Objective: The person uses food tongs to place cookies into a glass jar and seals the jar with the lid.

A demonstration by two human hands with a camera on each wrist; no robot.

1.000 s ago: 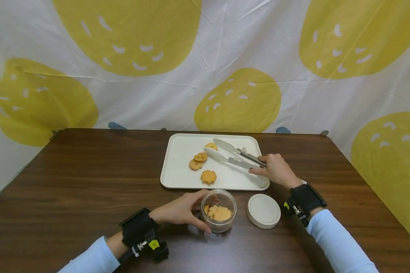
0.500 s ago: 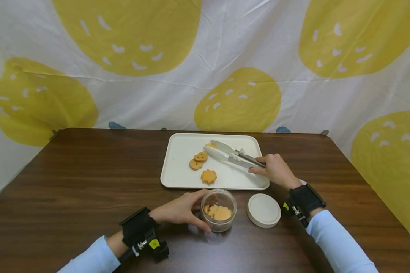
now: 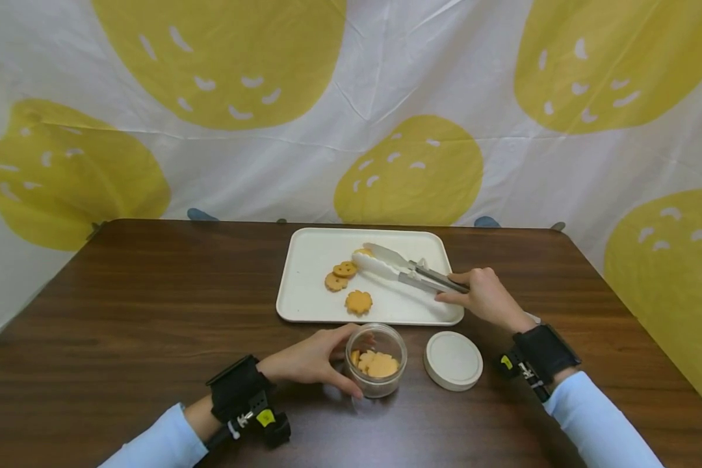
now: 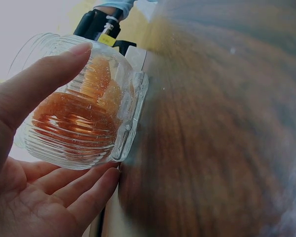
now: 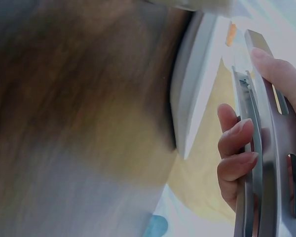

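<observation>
**Tongs run left-and-away from right-hand grip to far cookie; jar near left hand**

Yellow-blotched white cloth backs a dark wood bench [image 3: 123,305]. White tray [image 3: 304,286] sits mid-bench at the far side, long axis left-right. Round white lid [image 3: 453,361] lies flat on the bench just in front of the tray's near right corner, apart from everything else. Clear ribbed glass jar [image 3: 376,359] stands upright to the lid's left, near the tray's front edge, with several orange cookies inside.

Left hand [image 3: 310,359] wraps the jar: thumb on the far side, fingers round the near side, palm on its left. Left wrist view confirms the fingers curled on the glass.

Right hand [image 3: 485,298] is at the tray's right edge, pinching the handle end of the metal tongs [image 3: 406,270]; right wrist view shows fingers and thumb curled round both arms. Tongs' long axis runs from the grip up-left across the tray, white tips at the far cookie [image 3: 363,251], which is mostly hidden behind them. Cannot tell if the tips clamp it or just flank it.

Three more cookies lie free on the tray: two overlapping smiley ones [image 3: 340,275] left of the tips, one flower cookie [image 3: 359,302] nearer the front edge, straight beyond the jar.

Key relation: the jar sits near-left of the tong tips, on the left hand's side.
</observation>
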